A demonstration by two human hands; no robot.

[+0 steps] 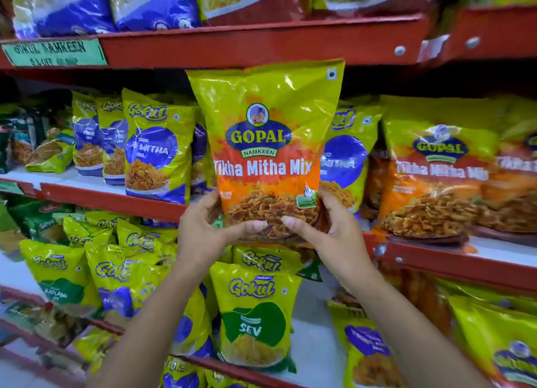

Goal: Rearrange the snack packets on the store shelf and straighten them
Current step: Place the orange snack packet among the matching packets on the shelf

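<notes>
Both hands clasp the Gopal packet [268, 143] upright by its bottom corners: left grip [203, 227] and right grip [325, 230] pinch it, thumbs in front. Behind the grips runs the red shelf [116, 198]; a Gokul Sev packet [255, 315] stands below them.

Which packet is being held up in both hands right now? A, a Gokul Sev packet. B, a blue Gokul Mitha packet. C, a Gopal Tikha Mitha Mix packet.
C: the left hand and right hand grip the bottom of the Gopal Tikha Mitha Mix packet, its printed name facing the camera.
</notes>
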